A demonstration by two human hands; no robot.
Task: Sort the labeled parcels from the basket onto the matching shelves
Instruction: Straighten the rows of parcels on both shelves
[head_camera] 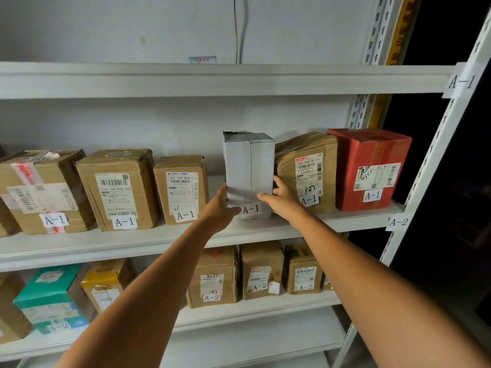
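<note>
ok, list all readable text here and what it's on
"A-1": white parcel, red box, four brown boxes, upper post tag.
"A-2": lower post tag, teal box, three lower brown boxes.
"159-159-K02-": smallest upper brown box.
"8683": leftmost lower brown box.
Other label print: too small or blurred.

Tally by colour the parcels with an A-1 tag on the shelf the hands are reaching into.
brown cardboard parcels: 4
white parcel, gripped by the left hand and the right hand: 1
red parcel: 1
Total: 6
</note>
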